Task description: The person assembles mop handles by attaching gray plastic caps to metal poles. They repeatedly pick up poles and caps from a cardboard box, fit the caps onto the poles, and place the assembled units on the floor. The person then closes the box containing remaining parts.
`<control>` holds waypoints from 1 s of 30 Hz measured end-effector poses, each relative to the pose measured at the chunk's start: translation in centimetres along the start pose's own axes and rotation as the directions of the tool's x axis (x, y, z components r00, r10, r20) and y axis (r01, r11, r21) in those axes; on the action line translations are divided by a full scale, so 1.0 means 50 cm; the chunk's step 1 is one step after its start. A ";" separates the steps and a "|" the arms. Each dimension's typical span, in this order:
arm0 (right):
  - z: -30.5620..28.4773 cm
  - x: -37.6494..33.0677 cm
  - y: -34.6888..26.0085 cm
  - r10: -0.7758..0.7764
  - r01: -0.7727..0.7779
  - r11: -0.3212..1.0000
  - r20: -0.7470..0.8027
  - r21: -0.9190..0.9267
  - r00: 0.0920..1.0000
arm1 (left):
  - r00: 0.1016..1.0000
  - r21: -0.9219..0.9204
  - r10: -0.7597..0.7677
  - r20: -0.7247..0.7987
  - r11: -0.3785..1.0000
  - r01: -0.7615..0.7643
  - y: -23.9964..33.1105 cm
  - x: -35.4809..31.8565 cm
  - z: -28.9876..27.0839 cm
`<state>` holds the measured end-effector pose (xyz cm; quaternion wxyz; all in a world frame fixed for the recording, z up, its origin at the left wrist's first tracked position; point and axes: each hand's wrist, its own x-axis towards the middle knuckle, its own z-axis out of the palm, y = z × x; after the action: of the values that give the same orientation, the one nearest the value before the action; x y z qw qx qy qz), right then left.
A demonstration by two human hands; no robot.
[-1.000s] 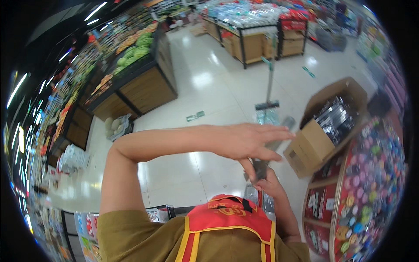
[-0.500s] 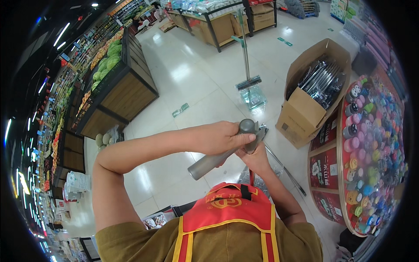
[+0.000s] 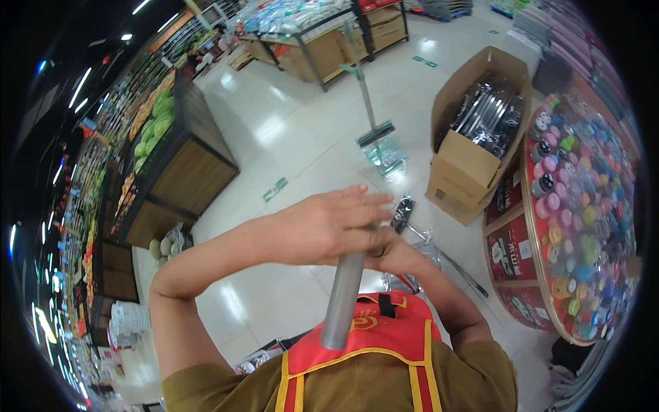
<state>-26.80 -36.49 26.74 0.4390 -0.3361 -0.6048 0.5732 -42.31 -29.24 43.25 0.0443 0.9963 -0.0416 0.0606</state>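
Note:
My left hand reaches across in front of me, palm down, its fingers stretched out and apart over the top of a grey tube-shaped handle. Whether its palm touches the handle cannot be seen. Below and to the right, my right hand is closed round the handle's upper part, partly hidden by the left fingers. The handle's lower end tilts back toward my red apron. On the floor just past my right hand lies a black mop head in clear wrapping, with thin metal poles beside it.
A squeegee mop stands upright ahead. To the right are an open carton of wrapped metal poles and a round display of colourful small goods. A wooden produce stand with watermelons is at left; a shelf table stands farther off.
The grey handle has swung so its free end points down toward my apron. My left fingers, curled over it before, have spread apart. The view has shifted slightly.

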 end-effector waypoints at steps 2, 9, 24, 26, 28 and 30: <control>0.003 -0.001 0.008 0.035 -0.034 0.999 0.084 -0.020 0.996 | 0.992 0.131 0.122 -0.024 0.984 -0.118 -0.004 0.004 0.026; 0.060 0.021 0.063 -0.108 0.115 0.993 -0.201 0.027 0.974 | 0.921 0.093 -0.384 0.062 0.921 0.378 0.024 0.009 0.060; 0.000 -0.014 -0.013 -0.076 0.129 0.980 -0.317 0.152 0.945 | 0.608 -0.682 -0.794 -0.007 0.449 0.578 -0.040 -0.088 0.185; -0.004 -0.019 -0.033 -0.110 0.169 0.970 -0.306 0.172 0.946 | 0.669 -0.637 -0.742 0.045 0.494 0.591 -0.006 -0.092 0.260; 0.001 -0.019 -0.043 -0.183 0.267 0.944 -0.365 0.196 0.913 | 0.745 -0.721 -0.663 0.074 0.481 0.499 0.030 -0.057 0.329; 0.009 -0.013 -0.053 -0.235 0.321 0.935 -0.417 0.150 0.878 | 0.772 -0.768 -0.632 -0.061 0.525 0.368 0.055 -0.042 0.411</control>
<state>-26.69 -37.57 29.30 0.6629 -0.3037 -0.4814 0.4864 -42.22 -33.73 22.90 0.4516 0.8381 0.2391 0.1910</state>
